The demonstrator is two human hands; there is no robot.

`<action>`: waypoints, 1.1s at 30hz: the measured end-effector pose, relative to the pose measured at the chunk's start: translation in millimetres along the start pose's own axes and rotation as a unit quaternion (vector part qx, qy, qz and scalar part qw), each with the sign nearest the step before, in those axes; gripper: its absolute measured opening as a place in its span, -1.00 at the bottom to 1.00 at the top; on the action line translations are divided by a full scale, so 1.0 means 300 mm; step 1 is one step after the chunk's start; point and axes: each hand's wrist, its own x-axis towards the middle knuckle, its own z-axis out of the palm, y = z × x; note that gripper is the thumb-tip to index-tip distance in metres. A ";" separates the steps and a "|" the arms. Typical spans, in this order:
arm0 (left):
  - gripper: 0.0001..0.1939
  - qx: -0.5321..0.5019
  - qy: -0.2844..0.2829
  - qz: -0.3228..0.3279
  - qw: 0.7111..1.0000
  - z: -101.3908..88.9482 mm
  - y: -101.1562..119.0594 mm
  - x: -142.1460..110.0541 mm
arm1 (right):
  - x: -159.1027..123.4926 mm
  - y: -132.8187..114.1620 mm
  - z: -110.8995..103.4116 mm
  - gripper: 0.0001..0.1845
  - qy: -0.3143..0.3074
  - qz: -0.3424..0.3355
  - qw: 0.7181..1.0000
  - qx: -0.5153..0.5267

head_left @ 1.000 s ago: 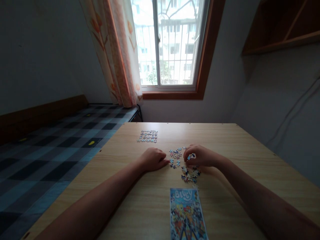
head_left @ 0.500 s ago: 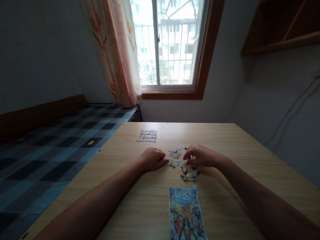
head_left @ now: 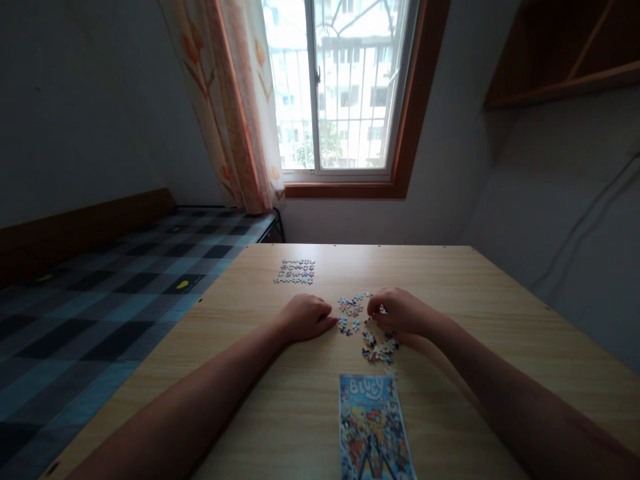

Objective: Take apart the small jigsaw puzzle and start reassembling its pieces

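Observation:
My left hand [head_left: 307, 318] rests on the table with its fingers curled in. Its fingertips lie beside a small group of loose jigsaw puzzle pieces [head_left: 355, 325], and whatever they may hold is hidden. To the right, my right hand [head_left: 400, 311] hovers low over other pieces, thumb and fingers pinched on what looks like a puzzle piece, mostly covered by the fingers. A looser pile of puzzle pieces [head_left: 380, 348] spreads just below this hand. Beyond both hands, rows of puzzle pieces [head_left: 295, 272] form a block with gaps.
A colourful picture sheet marked "Bluey" [head_left: 374, 427] lies on the wooden table [head_left: 270, 413] near me. Left of the table stands a bed with a checked cover [head_left: 135, 293]. A window [head_left: 350, 87] with a curtain [head_left: 220, 93] is behind, and a shelf [head_left: 565, 83] hangs at right.
My right hand's thumb and fingers, apart before, have come together among the pieces. The left hand stays in place.

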 end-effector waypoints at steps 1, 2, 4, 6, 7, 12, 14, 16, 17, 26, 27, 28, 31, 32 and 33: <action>-0.56 -0.001 0.001 -0.001 1.000 0.001 -0.001 0.000 | -0.001 -0.001 -0.004 -0.76 -0.003 -0.006 1.000 0.007; -0.56 -0.003 0.001 -0.001 1.000 0.003 -0.002 0.000 | -0.002 -0.003 -0.011 -0.74 -0.008 -0.016 1.000 0.017; -0.56 -0.005 0.003 0.000 1.000 0.005 -0.003 0.000 | -0.007 -0.011 -0.026 -0.73 -0.024 -0.042 0.998 0.038; -0.57 -0.007 0.005 0.003 1.000 0.006 -0.004 0.001 | -0.012 -0.023 -0.037 -0.76 -0.055 -0.063 0.995 0.054; -0.57 -0.009 0.005 0.005 1.000 0.007 -0.004 0.001 | -0.014 -0.030 -0.040 -0.77 -0.073 -0.067 0.993 0.058; -0.58 -0.013 0.007 0.005 1.000 0.005 -0.003 0.000 | -0.016 -0.047 -0.024 -0.74 -0.131 -0.069 0.987 0.059; -0.58 -0.012 0.007 0.004 1.000 0.006 -0.003 0.000 | -0.014 -0.045 -0.015 -0.77 -0.140 -0.069 0.986 0.062; -0.58 -0.010 0.006 0.005 1.000 0.007 -0.004 0.000 | -0.014 -0.042 -0.010 -0.79 -0.144 -0.064 0.986 0.063; -0.58 -0.008 0.006 0.005 1.000 0.008 -0.004 0.000 | -0.015 -0.040 -0.009 -0.80 -0.145 -0.061 0.986 0.064; -0.57 -0.006 0.009 0.002 1.000 0.016 -0.008 0.000 | -0.020 -0.047 -0.026 -0.85 -0.142 -0.024 0.985 0.094; -0.57 -0.007 0.008 0.003 1.000 0.016 -0.007 0.000 | -0.019 -0.046 -0.030 -0.83 -0.137 -0.019 0.985 0.101; -0.57 -0.008 0.008 0.004 1.000 0.016 -0.007 0.000 | -0.017 -0.043 -0.034 -0.80 -0.132 -0.014 0.985 0.110; -0.57 -0.009 0.010 0.002 1.000 0.014 -0.007 0.000 | -0.012 -0.021 -0.041 -0.75 -0.120 0.003 0.983 0.141; -0.57 -0.009 0.010 0.001 1.000 0.014 -0.007 0.000 | -0.011 -0.012 -0.040 -0.75 -0.120 0.009 0.981 0.150; -0.57 -0.009 0.010 0.000 1.000 0.014 -0.007 0.000 | -0.009 -0.002 -0.040 -0.76 -0.122 0.015 0.980 0.158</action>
